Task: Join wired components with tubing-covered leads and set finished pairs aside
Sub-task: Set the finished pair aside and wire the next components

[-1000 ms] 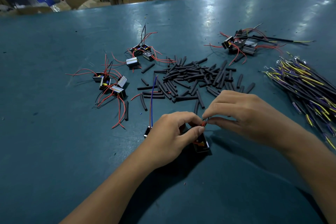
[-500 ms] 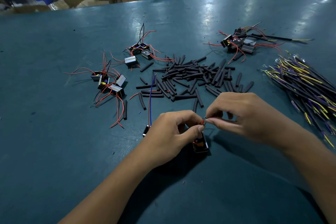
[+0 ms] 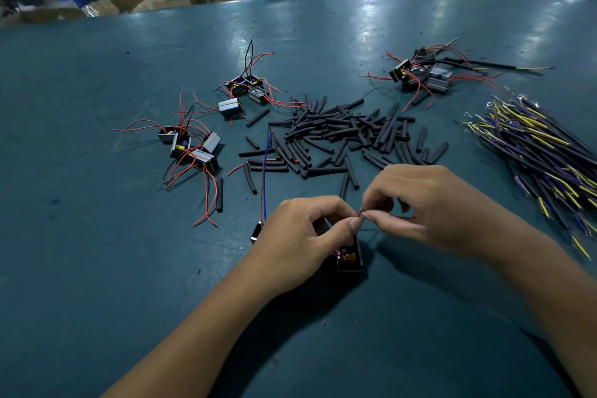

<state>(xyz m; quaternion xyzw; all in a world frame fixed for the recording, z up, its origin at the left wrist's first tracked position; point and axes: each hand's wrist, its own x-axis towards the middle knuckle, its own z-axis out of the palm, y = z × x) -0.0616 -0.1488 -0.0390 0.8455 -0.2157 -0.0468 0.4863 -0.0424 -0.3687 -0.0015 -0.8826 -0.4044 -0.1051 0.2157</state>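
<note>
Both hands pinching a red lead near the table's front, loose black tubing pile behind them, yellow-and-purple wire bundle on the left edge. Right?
Not quite. The head view shows the yellow-and-purple wire bundle on the right edge, not the left. The rest holds: left hand and right hand pinch the red lead, black tubing pile behind them.

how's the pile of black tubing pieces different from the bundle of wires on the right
The tubing pieces are short, plain black and strewn at all angles mid-table. The wire bundle holds far longer strands, dark with yellow and purple showing, lying roughly parallel at the right edge. Both lie loose on the teal table, untouched by either hand.
</note>
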